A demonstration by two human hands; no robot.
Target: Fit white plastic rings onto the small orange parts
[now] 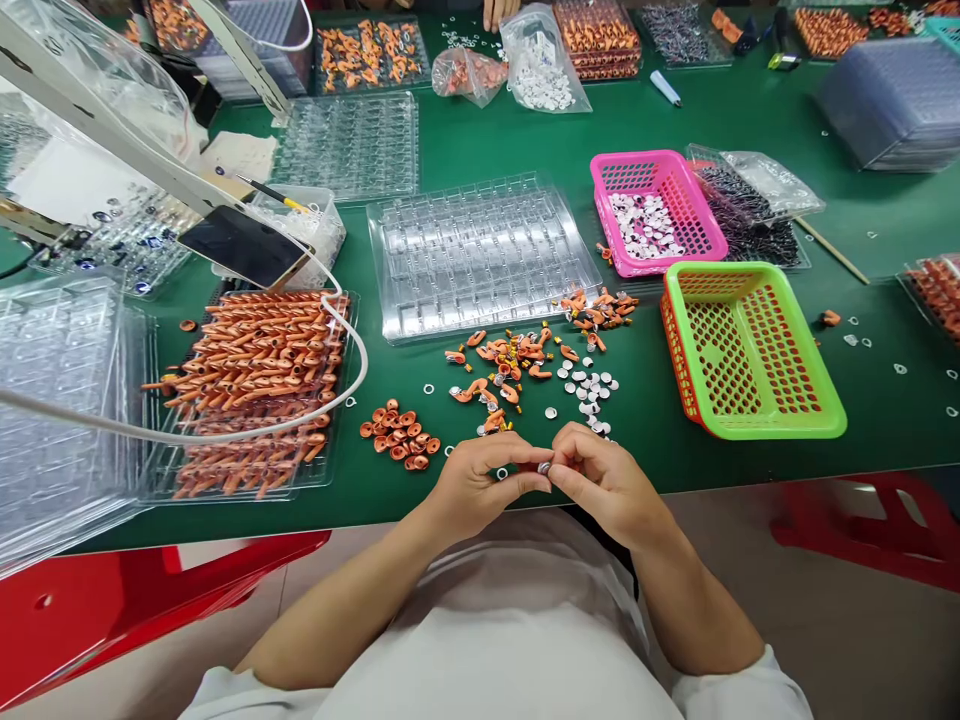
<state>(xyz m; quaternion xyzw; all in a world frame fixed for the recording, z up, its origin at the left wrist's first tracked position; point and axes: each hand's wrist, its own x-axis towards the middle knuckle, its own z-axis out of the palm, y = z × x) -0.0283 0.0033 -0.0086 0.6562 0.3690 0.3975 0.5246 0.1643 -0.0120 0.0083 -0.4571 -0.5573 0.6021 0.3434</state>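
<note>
My left hand (480,482) and my right hand (600,478) meet at the near edge of the green table (525,130). Their fingertips pinch one tiny metal part (544,467) between them. Just beyond lie loose orange plastic pieces (510,360), small white discs (589,385) and a cluster of orange rings (399,434). A clear empty blister tray (480,250) sits behind these.
A green basket (750,350) stands at right, a pink basket (656,210) with white discs behind it. A tray of long orange parts (255,380) lies at left, under a white cable (225,435). Another person's hand (499,12) shows at the far edge. Red stools sit below.
</note>
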